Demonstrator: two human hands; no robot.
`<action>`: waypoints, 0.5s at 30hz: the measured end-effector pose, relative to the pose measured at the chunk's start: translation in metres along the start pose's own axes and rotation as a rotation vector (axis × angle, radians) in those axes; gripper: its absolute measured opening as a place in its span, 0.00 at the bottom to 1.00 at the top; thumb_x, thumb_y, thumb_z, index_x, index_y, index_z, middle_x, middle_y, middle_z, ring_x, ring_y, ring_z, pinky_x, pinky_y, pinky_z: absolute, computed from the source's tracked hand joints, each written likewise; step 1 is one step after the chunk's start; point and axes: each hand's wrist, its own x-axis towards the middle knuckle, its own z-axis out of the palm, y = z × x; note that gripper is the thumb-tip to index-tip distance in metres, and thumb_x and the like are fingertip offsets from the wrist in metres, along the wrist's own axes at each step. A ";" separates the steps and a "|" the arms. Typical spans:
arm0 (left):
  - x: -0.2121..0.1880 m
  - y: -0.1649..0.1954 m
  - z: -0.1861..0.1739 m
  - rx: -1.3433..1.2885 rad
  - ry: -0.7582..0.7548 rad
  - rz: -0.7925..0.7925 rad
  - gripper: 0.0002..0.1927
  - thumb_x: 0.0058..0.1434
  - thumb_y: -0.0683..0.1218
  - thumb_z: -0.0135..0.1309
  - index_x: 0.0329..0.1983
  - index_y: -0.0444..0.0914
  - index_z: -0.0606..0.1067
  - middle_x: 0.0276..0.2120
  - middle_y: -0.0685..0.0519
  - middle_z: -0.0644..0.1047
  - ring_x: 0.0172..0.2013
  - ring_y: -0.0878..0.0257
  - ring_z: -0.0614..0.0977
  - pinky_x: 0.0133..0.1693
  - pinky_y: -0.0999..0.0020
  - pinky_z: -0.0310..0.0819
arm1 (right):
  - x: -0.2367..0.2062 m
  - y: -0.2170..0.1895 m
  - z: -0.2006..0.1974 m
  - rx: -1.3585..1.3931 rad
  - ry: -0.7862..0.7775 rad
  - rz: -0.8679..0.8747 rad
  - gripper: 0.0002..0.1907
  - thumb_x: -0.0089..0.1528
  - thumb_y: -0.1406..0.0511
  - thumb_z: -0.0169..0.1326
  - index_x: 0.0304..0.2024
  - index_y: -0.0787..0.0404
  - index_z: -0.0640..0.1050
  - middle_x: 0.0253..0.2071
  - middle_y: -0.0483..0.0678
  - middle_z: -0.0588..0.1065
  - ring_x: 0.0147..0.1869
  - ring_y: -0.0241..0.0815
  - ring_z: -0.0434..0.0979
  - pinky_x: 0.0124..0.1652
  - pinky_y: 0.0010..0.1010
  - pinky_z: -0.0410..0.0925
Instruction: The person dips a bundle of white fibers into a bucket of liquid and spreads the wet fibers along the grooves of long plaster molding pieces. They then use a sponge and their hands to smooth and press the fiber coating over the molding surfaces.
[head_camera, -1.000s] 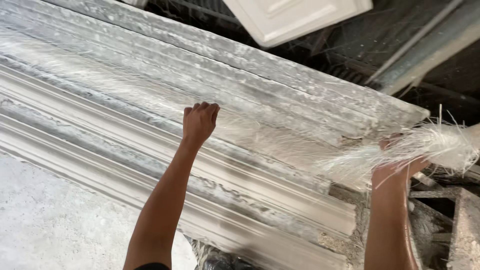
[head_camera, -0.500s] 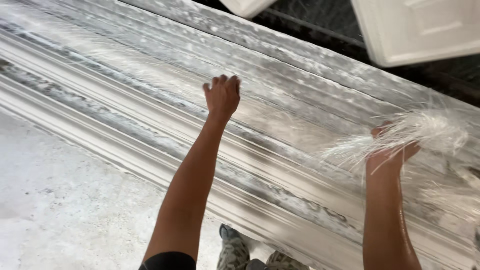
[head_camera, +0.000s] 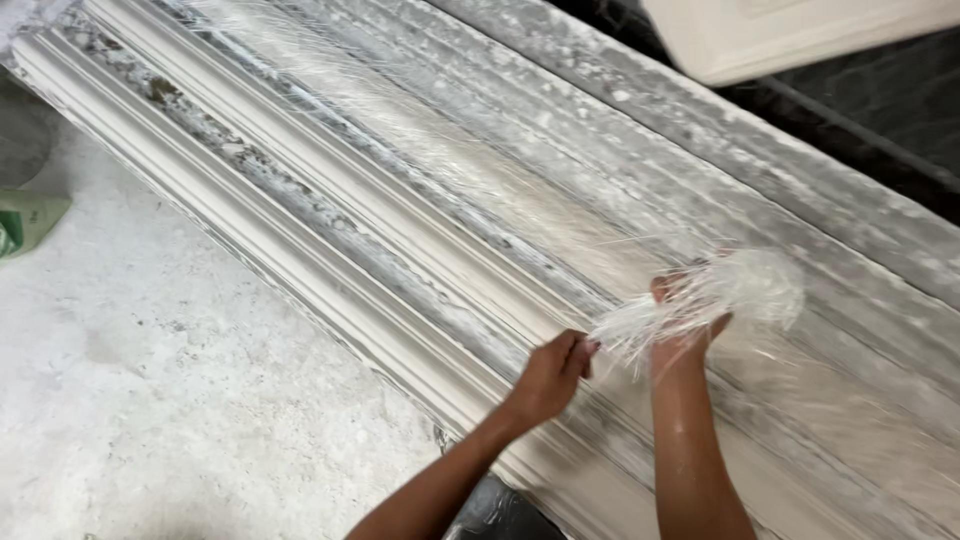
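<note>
Both hands (head_camera: 620, 350) pull a fibre bundle (head_camera: 720, 295) over the long ribbed mould (head_camera: 400, 200).

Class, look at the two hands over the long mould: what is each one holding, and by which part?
The right hand grips a bundle of white fibres around its middle. The left hand pinches loose strands at the bundle's near end.

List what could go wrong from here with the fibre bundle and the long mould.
1. The right hand grips a loose bundle of white fibres; strands splay out, so some may drop or land unevenly on the long grooved mould.
2. The left hand pinches only the strand tips, so it may pull out too few or a clump.
3. Both hands are bare, so the fine fibres might irritate skin.
</note>
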 end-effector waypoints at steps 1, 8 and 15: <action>0.011 -0.001 -0.030 0.115 0.051 0.109 0.22 0.77 0.54 0.40 0.43 0.32 0.76 0.28 0.42 0.79 0.26 0.54 0.78 0.31 0.59 0.74 | 0.009 0.011 0.010 -0.003 -0.006 -0.013 0.15 0.74 0.52 0.46 0.49 0.54 0.74 0.38 0.48 0.75 0.34 0.48 0.74 0.31 0.40 0.64; 0.125 0.014 -0.238 0.655 0.364 0.605 0.15 0.75 0.51 0.47 0.38 0.38 0.76 0.30 0.48 0.78 0.27 0.52 0.79 0.25 0.59 0.71 | 0.146 0.043 0.081 -0.050 -0.035 -0.155 0.13 0.75 0.53 0.48 0.50 0.53 0.74 0.40 0.47 0.75 0.37 0.47 0.74 0.34 0.39 0.65; 0.264 -0.016 -0.390 1.058 0.457 0.668 0.08 0.67 0.51 0.52 0.39 0.45 0.80 0.30 0.52 0.76 0.31 0.55 0.80 0.30 0.57 0.73 | 0.201 0.036 0.102 -0.131 -0.032 -0.207 0.11 0.75 0.54 0.50 0.51 0.52 0.73 0.43 0.46 0.75 0.40 0.45 0.75 0.37 0.38 0.67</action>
